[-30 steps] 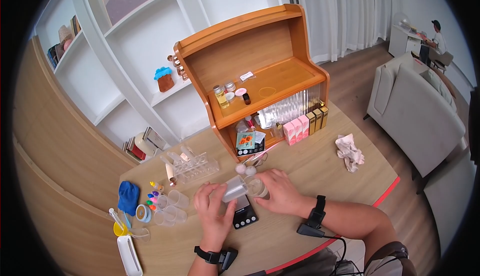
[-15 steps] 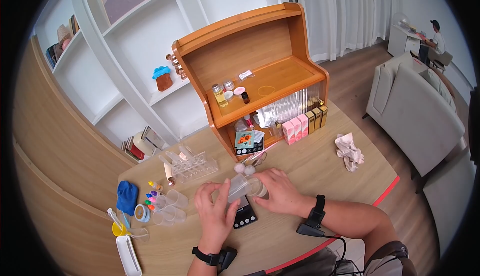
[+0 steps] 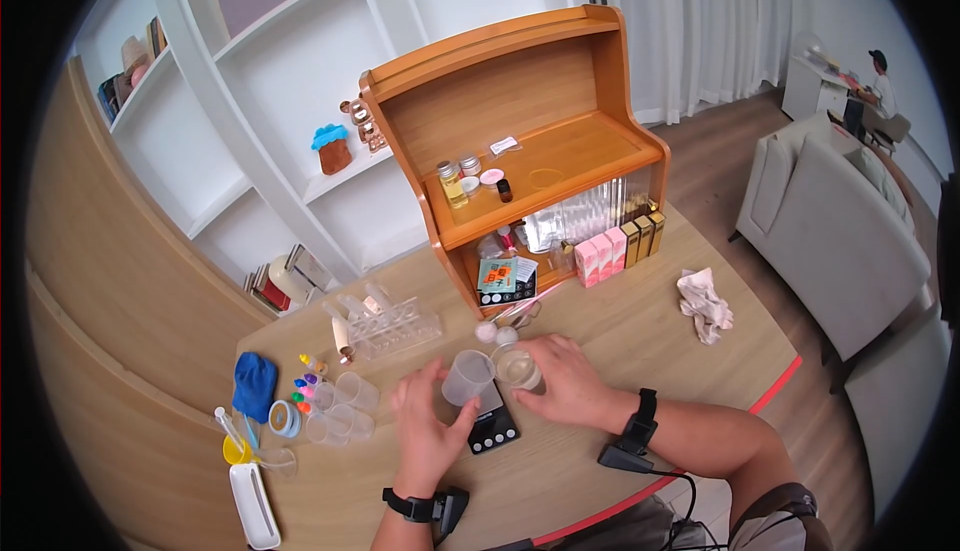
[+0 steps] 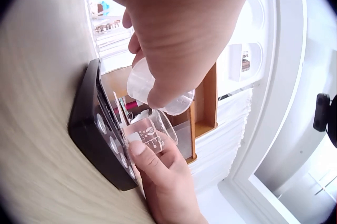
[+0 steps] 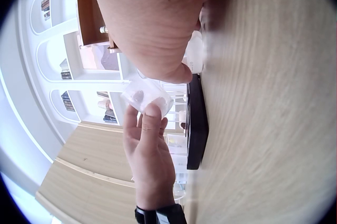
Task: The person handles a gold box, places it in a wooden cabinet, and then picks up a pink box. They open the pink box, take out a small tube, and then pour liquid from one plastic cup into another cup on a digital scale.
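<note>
My left hand [image 3: 428, 419] grips a translucent plastic cup [image 3: 466, 379] between thumb and fingers. The cup is held above a black digital scale [image 3: 494, 431] with round buttons along its near edge. In the left wrist view, white markings show on the clear beaker [image 4: 150, 135] that my right hand [image 3: 566, 383] holds by its side. The beaker is low, just right of the cup and by the scale's far end. A little clear liquid seems to lie at the cup's bottom in the right wrist view.
Clear cups [image 3: 345, 421], small colour-capped bottles [image 3: 306, 391] and a test-tube rack [image 3: 395, 329] stand to the left. Behind the hands rises a wooden shelf unit [image 3: 520, 81], with pink boxes [image 3: 600, 257] at its foot. A crumpled cloth [image 3: 705, 306] lies right.
The cup in my left hand was tipped toward the beaker and has swung back closer to upright. My right hand keeps hold of the beaker in nearly the same place.
</note>
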Demonstrator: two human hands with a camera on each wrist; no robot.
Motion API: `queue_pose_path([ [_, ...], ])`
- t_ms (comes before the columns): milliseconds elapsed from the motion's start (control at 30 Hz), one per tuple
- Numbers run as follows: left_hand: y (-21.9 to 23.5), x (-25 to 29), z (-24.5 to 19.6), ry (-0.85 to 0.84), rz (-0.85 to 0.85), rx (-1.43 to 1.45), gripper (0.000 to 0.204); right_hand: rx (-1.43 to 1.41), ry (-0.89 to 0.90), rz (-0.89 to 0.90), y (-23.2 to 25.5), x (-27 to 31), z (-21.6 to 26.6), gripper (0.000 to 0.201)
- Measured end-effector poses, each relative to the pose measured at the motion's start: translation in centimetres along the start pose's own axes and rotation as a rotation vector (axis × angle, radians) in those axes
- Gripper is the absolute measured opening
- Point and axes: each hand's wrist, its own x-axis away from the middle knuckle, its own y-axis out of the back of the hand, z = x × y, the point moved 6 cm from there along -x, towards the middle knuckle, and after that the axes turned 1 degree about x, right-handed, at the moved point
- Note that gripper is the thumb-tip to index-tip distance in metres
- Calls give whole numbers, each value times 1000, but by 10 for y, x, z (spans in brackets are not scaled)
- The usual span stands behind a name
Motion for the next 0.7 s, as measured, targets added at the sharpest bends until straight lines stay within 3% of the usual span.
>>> queue_pose_path([
  [133,-12,9,24,60,33,93,59,-14,-2,-11,1,-1,0,62],
  [200,-23,18,48,253,28,332,59,-29,4,-19,2,-1,0,62],
  [333,-35,23,53,272,14,374,63,-69,20,-50,3,-3,0,63],
  [433,-32,19,41,176,1,212,63,-129,64,-56,9,-7,12,66],
  [500,-32,19,39,186,47,181,61,-290,-61,-77,15,-8,16,68],
  [600,-30,19,37,215,58,201,60,-294,-121,-40,11,-6,7,69],
  [700,-29,19,36,199,53,191,58,-225,-61,-1,18,-10,15,68],
])
